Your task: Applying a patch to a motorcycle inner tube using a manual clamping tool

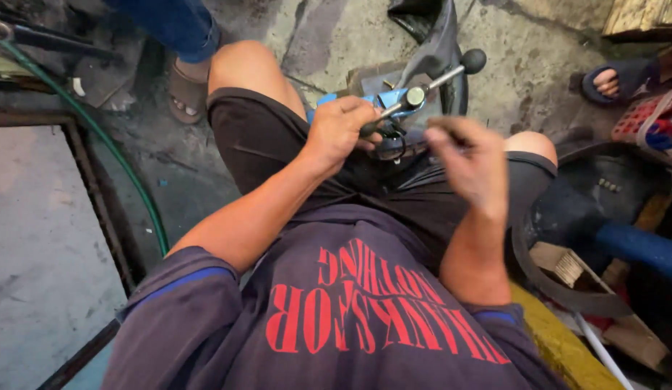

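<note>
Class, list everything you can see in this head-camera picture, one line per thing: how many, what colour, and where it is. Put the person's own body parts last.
ratchet handle: one, metal with a black ball knob, centre top, gripped by the left hand
blue part: one, blue, under the ratchet handle, between the knees
hose: one, green, curving across the floor at left
rubber tube: one, black, lower right
brush: one, wooden, lower right
basket: one, red, right edge
bystanders' sandalled feet: two, top left and top right
shorts: one pair, black, over the lap
shirt: one, dark with red print, bottom
left hand: one, closed on the handle
right hand: one, blurred, raised beside the tool
</note>
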